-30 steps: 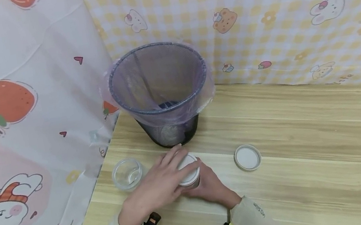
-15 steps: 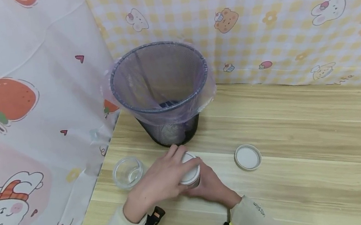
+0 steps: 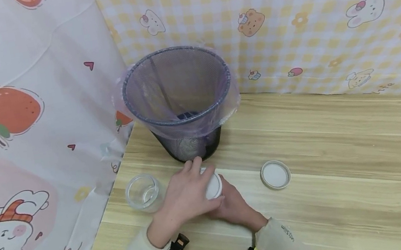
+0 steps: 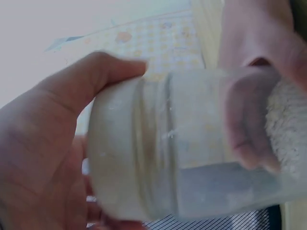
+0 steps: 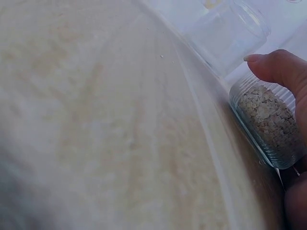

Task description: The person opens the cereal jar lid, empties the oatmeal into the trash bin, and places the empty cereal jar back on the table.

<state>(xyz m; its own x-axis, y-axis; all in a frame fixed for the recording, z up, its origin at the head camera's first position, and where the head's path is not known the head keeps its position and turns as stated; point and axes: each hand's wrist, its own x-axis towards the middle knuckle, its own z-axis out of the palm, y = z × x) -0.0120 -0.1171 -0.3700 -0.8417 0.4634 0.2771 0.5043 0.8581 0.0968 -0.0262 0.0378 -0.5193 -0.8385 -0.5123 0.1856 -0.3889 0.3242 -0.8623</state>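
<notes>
A clear ribbed glass jar (image 5: 249, 127) stands upright on the table, partly filled with pale coarse grains (image 5: 268, 112). My right hand (image 3: 234, 208) grips its lower part, with the thumb along the side in the right wrist view. The white screw lid (image 3: 215, 186) sits on the jar's mouth. My left hand (image 3: 186, 193) holds this lid from the left, thumb on one edge and fingers round the other. In the left wrist view the lid (image 4: 115, 148) lies between thumb and fingers, above the jar's neck. Part of the lid is hidden under the left hand in the head view.
A mesh waste bin (image 3: 207, 139) with a thin purple liner stands just behind the hands. To the left is a clear glass jar (image 3: 141, 191) without a lid. A second lid (image 3: 275, 175) lies on the wooden table (image 3: 333, 156) at the right. Printed cloths hang behind and left.
My left hand has turned on the lid: its thumb has moved to the near edge, the fingertips lie further back, and the wrist has shifted right. The right hand and the jar stay put.
</notes>
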